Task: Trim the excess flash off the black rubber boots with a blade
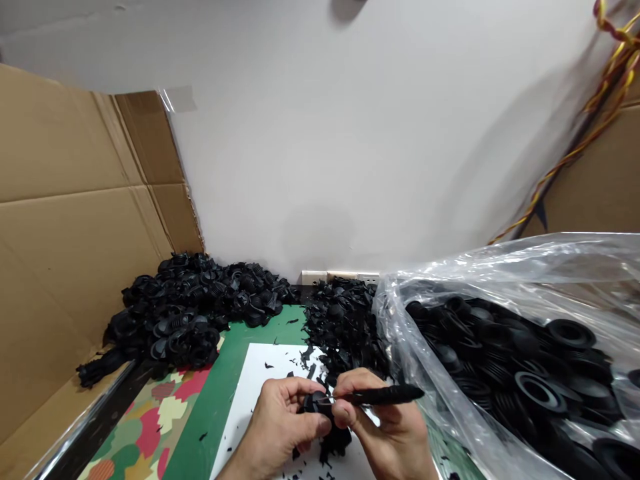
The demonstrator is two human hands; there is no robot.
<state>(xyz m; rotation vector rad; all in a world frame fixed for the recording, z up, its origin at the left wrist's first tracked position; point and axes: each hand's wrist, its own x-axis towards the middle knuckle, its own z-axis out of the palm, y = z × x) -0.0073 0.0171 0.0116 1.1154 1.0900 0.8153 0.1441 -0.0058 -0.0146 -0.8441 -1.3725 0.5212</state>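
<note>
My left hand (283,420) is closed around a small black rubber part (316,404), held just above a white sheet (260,380). My right hand (373,420) grips a black-handled knife (385,395) like a pen, its thin blade tip touching the top of the rubber part. Black trimmings (335,443) lie under both hands on the sheet.
A heap of black ribbed rubber parts (190,310) lies at the back left against a cardboard wall (65,253). A pile of black scraps (345,327) sits behind the hands. A clear plastic bag (520,280) full of black rubber rings fills the right. A green mat (235,353) lies beneath.
</note>
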